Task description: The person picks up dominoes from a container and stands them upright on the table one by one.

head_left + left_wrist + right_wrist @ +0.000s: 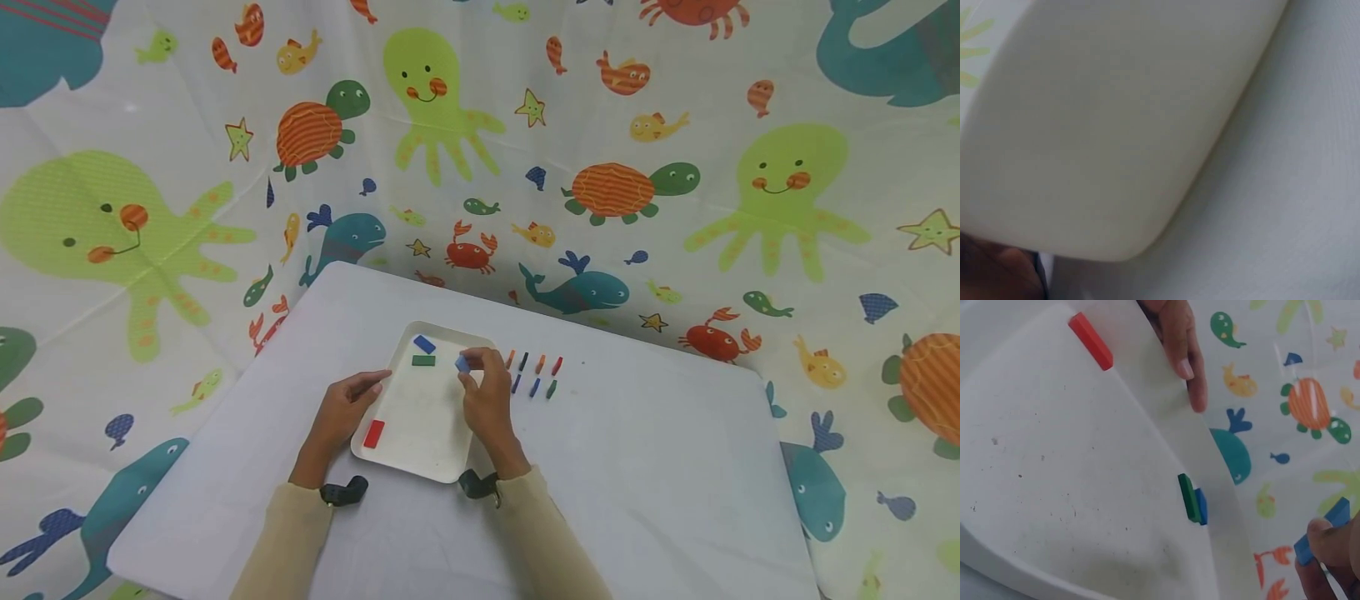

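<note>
A small blue rectangular block point(462, 364) is pinched between the thumb and fingers of my right hand point(491, 404), above the right side of a shallow white tray point(420, 425). In the right wrist view the held blue block point(1337, 515) sticks out past the fingertips. My left hand point(341, 415) touches the tray's left rim with fairly straight fingers. Inside the tray lie a red block point(373, 434) at the near left, and a green block point(423, 361) close to another blue block point(424, 343) at the far end. The left wrist view mostly shows the tray's pale outer side point(1104, 137).
Right of the tray, several narrow coloured pieces stand in two rows, among them a red piece point(557, 366) and a green piece point(552, 389). A white cloth covers the table point(652, 467). Behind it hangs a curtain point(495, 150) printed with sea animals.
</note>
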`<action>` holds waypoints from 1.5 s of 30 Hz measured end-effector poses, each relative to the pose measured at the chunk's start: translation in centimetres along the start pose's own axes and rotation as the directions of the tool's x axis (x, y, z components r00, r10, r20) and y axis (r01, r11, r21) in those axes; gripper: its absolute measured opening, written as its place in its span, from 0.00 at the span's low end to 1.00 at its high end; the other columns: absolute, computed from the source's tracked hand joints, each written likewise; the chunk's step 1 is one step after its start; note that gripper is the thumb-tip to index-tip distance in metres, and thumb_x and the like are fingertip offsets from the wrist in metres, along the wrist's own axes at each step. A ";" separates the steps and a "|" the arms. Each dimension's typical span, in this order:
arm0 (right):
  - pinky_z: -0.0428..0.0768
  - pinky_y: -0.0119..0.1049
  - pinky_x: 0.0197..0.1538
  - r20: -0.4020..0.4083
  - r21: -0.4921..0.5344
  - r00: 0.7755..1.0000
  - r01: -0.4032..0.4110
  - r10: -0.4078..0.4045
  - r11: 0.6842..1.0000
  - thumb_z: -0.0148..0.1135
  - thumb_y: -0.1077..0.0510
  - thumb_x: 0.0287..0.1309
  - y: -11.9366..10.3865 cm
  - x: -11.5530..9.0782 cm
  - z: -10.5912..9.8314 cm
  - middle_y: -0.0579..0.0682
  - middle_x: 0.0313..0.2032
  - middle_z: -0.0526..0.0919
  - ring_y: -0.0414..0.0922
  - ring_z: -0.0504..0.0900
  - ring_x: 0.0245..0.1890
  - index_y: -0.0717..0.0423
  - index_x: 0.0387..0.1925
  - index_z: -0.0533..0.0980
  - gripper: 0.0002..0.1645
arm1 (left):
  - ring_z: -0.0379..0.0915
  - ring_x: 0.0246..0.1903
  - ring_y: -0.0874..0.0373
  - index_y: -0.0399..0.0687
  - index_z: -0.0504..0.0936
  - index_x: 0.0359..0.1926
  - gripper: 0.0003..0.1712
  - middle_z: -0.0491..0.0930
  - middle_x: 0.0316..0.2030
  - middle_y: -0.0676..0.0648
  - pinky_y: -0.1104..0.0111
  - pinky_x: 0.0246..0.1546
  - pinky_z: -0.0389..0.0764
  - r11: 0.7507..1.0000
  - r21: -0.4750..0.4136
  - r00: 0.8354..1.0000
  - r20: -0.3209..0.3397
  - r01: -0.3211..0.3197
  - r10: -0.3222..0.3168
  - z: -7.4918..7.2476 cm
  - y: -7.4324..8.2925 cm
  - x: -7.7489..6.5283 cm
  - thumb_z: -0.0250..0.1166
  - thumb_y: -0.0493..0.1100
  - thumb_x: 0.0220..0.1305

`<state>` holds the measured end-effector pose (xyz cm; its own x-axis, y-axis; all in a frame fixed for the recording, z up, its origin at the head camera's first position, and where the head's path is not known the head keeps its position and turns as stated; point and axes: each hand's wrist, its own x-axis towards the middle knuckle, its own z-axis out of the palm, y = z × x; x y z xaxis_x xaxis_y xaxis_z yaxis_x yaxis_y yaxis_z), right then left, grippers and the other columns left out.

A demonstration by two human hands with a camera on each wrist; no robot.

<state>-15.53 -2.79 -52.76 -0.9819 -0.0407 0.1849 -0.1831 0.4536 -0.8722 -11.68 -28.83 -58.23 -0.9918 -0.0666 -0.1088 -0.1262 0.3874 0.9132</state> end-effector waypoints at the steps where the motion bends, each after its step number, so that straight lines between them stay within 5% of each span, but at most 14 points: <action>1: 0.79 0.51 0.70 -0.001 0.003 1.000 -0.006 0.006 1.000 0.66 0.68 0.69 0.1 -0.1 0.0 0.48 0.54 0.81 0.46 0.83 0.56 0.47 0.59 0.76 0.21 | 0.75 0.72 0.44 0.56 0.81 0.70 0.23 0.78 0.72 0.44 0.54 0.68 0.79 1.000 -0.001 1.000 0.000 0.001 -0.001 0.0 0.0 0.0 0.63 0.51 0.79; 28: 0.80 0.45 0.73 -0.059 0.021 0.992 -0.112 0.113 0.993 0.66 0.65 0.71 1.3 -1.6 -0.8 0.43 0.55 0.82 0.40 0.84 0.56 0.43 0.59 0.76 0.21 | 0.77 0.70 0.44 0.58 0.81 0.71 0.24 0.79 0.71 0.45 0.52 0.67 0.81 1.000 -0.002 1.000 0.006 0.019 -0.019 0.0 0.1 -0.1 0.63 0.53 0.79; 45: 0.82 0.50 0.68 -0.089 0.020 0.992 -0.092 0.094 0.996 0.66 0.68 0.69 2.9 -2.4 -1.8 0.45 0.53 0.82 0.44 0.82 0.56 0.46 0.57 0.77 0.21 | 0.77 0.70 0.43 0.56 0.81 0.70 0.23 0.79 0.71 0.44 0.53 0.67 0.81 1.000 -0.008 1.000 0.006 0.017 -0.017 0.0 0.2 -0.3 0.62 0.51 0.80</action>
<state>-13.57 0.24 -54.88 -0.9866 0.0811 0.1417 -0.0925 0.4378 -0.8943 -11.45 -28.72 -58.02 -0.9896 -0.0677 -0.1271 -0.1433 0.3786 0.9144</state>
